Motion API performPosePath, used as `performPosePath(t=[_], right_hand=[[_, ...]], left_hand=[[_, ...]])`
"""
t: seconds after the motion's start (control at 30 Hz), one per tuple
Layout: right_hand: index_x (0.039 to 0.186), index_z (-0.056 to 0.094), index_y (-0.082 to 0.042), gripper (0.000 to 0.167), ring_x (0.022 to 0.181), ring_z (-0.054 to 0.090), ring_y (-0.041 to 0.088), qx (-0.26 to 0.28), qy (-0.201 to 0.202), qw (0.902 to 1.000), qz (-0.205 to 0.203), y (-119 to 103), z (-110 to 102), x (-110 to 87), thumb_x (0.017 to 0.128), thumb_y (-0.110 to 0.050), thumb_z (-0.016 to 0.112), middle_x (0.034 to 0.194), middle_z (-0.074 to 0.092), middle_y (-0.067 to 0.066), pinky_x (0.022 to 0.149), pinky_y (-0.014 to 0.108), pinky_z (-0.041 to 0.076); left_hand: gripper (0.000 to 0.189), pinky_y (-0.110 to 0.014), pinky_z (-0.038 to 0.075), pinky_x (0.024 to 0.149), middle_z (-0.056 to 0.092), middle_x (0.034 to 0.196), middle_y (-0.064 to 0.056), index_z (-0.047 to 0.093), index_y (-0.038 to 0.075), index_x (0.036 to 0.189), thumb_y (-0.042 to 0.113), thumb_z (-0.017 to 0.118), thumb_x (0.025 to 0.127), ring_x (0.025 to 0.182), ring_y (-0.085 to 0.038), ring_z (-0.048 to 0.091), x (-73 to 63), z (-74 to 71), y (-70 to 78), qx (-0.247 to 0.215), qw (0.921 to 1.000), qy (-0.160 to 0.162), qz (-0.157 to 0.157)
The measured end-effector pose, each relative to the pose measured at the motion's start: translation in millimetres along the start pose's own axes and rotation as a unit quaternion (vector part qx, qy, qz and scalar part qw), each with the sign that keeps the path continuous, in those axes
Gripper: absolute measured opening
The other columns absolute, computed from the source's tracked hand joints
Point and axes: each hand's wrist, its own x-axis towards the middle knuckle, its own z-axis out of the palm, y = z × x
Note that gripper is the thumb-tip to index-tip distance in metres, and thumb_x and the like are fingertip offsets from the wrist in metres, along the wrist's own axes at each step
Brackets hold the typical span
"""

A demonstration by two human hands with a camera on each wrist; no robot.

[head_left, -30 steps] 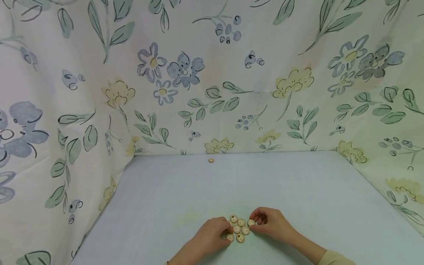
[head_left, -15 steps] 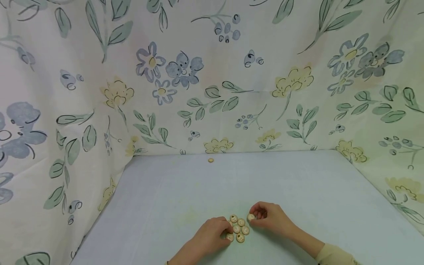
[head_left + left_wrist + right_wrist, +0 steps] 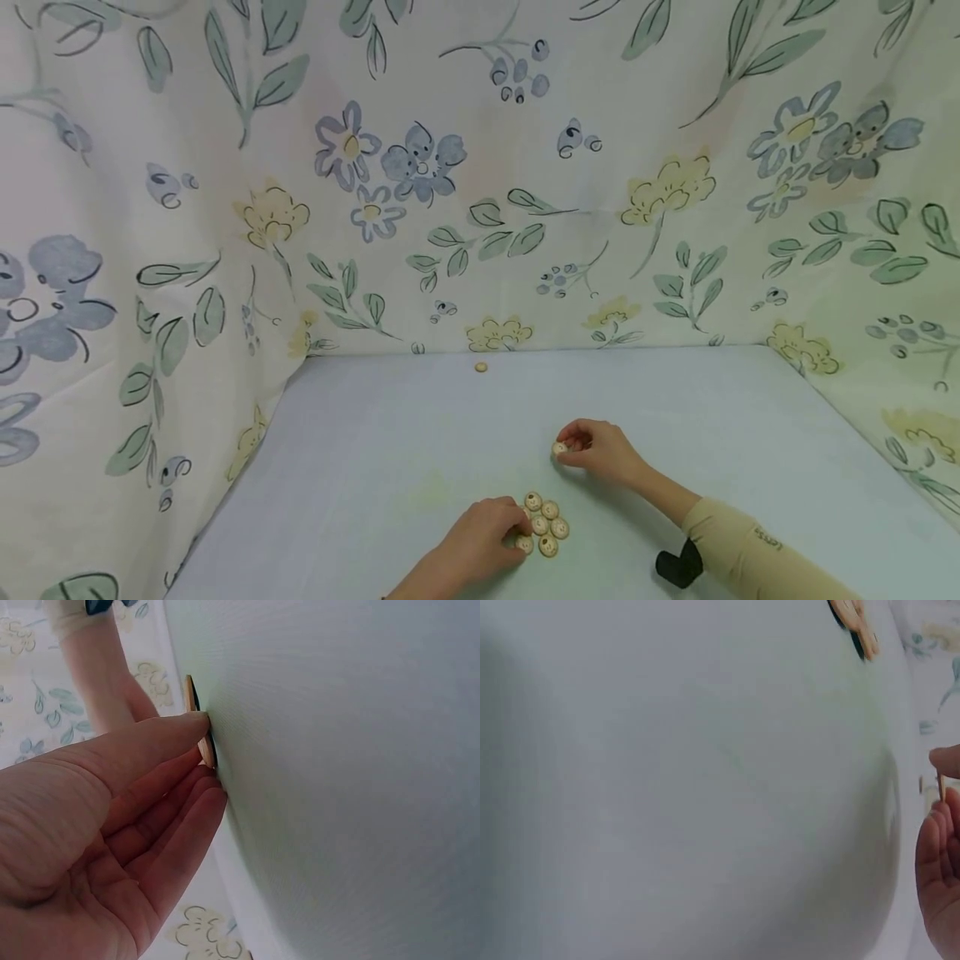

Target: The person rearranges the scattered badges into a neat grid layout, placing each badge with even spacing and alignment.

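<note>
Several small round wooden discs (image 3: 540, 524) with dark markings lie in a tight cluster near the front of the table. At the cluster's left side my left hand (image 3: 480, 537) has thumb and fingers round a disc (image 3: 524, 544). In the left wrist view, its thumb tip overlaps a thin wooden edge (image 3: 189, 691) close to the white surface. Beyond the cluster, my right hand (image 3: 600, 454) pinches one wooden disc (image 3: 559, 448) between thumb and fingers. That disc (image 3: 942, 787) appears edge-on at the right border of the right wrist view.
A lone wooden disc (image 3: 481, 367) lies at the table's far edge. White cloth with painted flowers (image 3: 495, 250) hangs at the back and both sides of the pale table (image 3: 360, 450). A black object (image 3: 678, 567) shows by the right sleeve.
My right hand has carried its disc away from the cluster, toward the back of the table and slightly left. My left hand stays at the cluster's left side.
</note>
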Motion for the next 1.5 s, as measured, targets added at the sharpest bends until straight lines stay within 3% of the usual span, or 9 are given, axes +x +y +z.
performPosePath(t=[0.37,0.77,1.23,1.5], right_hand=[[0.095,0.07,-0.009,0.023,0.071,0.054,0.014,0.001,0.05,0.9981,0.036,-5,3,61.7,0.079,-0.022,0.08,0.079,0.062,-0.001,0.059,0.027,0.044],[0.097,0.068,-0.003,0.024,0.076,0.056,0.017,0.002,0.078,0.9944,0.072,2,9,118.0,0.082,-0.02,0.077,0.085,0.064,0.004,0.063,0.028,0.044],[0.101,0.067,0.002,0.024,0.081,0.058,0.023,-0.006,0.105,0.9901,0.093,9,14,145.3,0.085,-0.014,0.074,0.09,0.065,0.011,0.067,0.029,0.046],[0.1,0.066,0.002,0.024,0.084,0.059,0.024,-0.015,0.117,0.9886,0.093,15,19,158.7,0.084,-0.014,0.074,0.092,0.065,0.012,0.074,0.034,0.048]], left_hand=[[0.016,-0.015,0.04,0.067,0.057,0.08,0.015,0.074,0.014,0.089,0.008,0.079,0.075,0.07,0.004,0.047,-1.4,-1.1,-1.5,0.001,1.0,0.0,0.006],[0.017,-0.014,0.041,0.067,0.058,0.081,0.016,0.074,0.016,0.091,0.01,0.079,0.076,0.071,0.006,0.046,1.1,-0.6,-3.6,0.012,0.9999,-0.009,0.005],[0.018,-0.015,0.039,0.065,0.057,0.083,0.017,0.074,0.016,0.093,0.009,0.078,0.077,0.069,0.004,0.044,1.2,-1.5,-3.7,-0.007,0.9994,-0.033,-0.007],[0.018,-0.014,0.039,0.064,0.055,0.08,0.017,0.073,0.015,0.091,0.006,0.077,0.077,0.068,0.005,0.043,-0.8,-1.7,-5.4,-0.015,0.9995,-0.027,0.001]])
